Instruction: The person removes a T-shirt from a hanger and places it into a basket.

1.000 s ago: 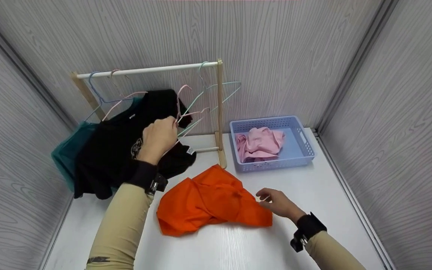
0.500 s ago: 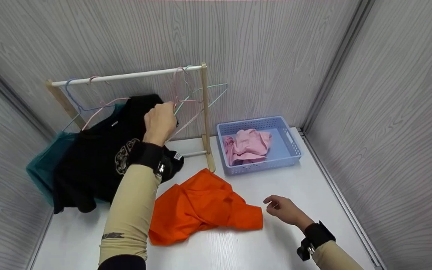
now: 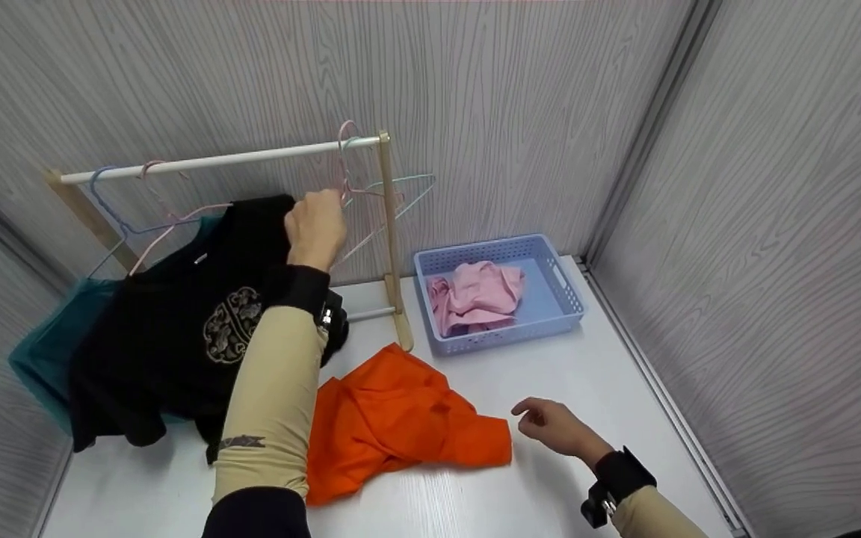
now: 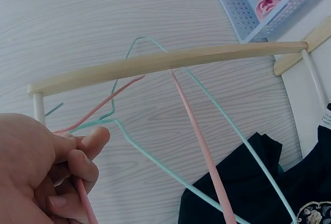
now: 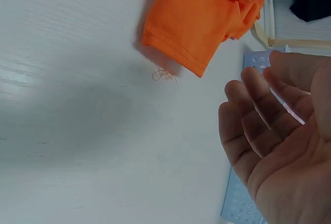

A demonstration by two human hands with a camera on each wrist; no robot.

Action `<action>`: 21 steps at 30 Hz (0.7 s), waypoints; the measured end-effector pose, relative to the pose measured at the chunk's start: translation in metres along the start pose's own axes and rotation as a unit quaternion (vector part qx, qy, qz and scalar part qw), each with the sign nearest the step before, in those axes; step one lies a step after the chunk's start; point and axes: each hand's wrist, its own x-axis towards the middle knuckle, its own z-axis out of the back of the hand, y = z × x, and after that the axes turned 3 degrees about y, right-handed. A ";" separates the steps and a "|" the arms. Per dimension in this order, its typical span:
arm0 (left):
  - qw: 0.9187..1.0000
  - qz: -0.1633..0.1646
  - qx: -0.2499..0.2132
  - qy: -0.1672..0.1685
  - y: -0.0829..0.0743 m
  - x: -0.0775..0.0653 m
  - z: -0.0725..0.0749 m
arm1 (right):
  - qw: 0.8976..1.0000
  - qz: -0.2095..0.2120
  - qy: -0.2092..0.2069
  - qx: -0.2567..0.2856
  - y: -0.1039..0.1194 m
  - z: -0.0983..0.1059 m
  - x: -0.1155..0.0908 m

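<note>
My left hand [image 3: 316, 228] pinches a pink clothes hanger [image 4: 195, 131] near the right end of the rack's white rail [image 3: 251, 156]. The hanger's hook rises just above the rail there. Beside it on the rail is a mint-green hanger [image 4: 152, 157], bare of clothing. My right hand [image 3: 554, 427] hovers over the table with fingers loosely curled and nothing in it. Just left of that hand lies a crumpled orange garment [image 3: 408, 418]; its hemmed end [image 5: 178, 43] shows in the right wrist view.
A black T-shirt [image 3: 131, 351] with an embroidered emblem hangs on the rack's left side, a teal garment [image 3: 38, 359] behind it. Right of the rack's wooden post [image 3: 392, 239] stands a blue basket [image 3: 550, 299] with a pink garment [image 3: 479, 291] inside. Wood-patterned walls enclose the table.
My left hand has raised the pink hanger, bringing its hook up from below the rail to rail height. My right hand has moved slightly away from the orange garment. The head view has shifted right.
</note>
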 end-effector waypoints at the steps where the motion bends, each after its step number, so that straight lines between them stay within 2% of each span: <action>1: 1.000 -0.002 0.003 0.003 0.000 0.000 -0.003 | 1.000 0.001 0.002 0.001 0.000 -0.001 0.001; 6: 0.999 -0.010 0.022 0.039 0.001 0.000 -0.012 | 1.000 0.002 0.009 0.006 0.002 -0.005 0.005; 11: 0.997 -0.011 0.022 0.068 0.009 -0.010 -0.009 | 1.000 0.009 0.022 0.009 0.005 -0.012 0.012; 16: 0.997 -0.023 0.001 0.069 0.021 -0.025 -0.005 | 0.999 0.001 0.036 0.012 0.008 -0.019 0.020; 21: 0.997 -0.026 -0.002 0.068 0.043 -0.043 -0.001 | 1.000 0.011 0.030 0.003 0.015 -0.027 0.031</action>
